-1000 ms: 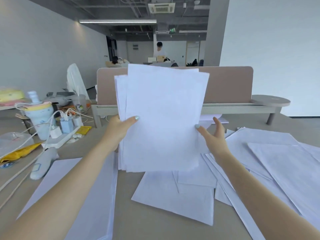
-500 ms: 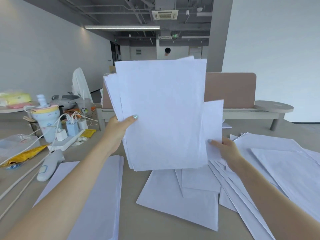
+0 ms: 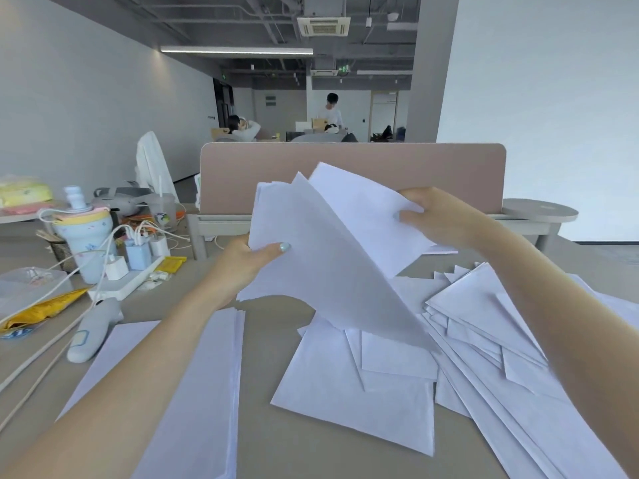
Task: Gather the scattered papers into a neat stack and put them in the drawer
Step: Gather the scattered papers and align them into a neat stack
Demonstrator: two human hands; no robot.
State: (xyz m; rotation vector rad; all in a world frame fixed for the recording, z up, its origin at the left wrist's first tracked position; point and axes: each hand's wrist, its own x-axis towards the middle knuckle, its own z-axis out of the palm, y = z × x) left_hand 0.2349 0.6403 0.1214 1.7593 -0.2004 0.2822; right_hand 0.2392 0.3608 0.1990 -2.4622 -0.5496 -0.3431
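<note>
While the bunch (image 3: pixel 332 271) hangs above the desk (image 3: pixel 273 340), the left hand (image 3: pixel 242 264) pinches its edge and the right hand (image 3: pixel 439 219) grips a sheet (image 3: pixel 373 216) behind it, probably to add it. Loose papers (image 3: pixel 466 340) lie below.

White papers (image 3: pixel 332 257) held aloft, tilted, fanned

No lettering is legible, even on the yellow packet (image 3: pixel 41 311).

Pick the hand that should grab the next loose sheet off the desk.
Right. The right hand pinches only one sheet's edge, above the scattered papers; the left hand must hold the bundle.
</note>
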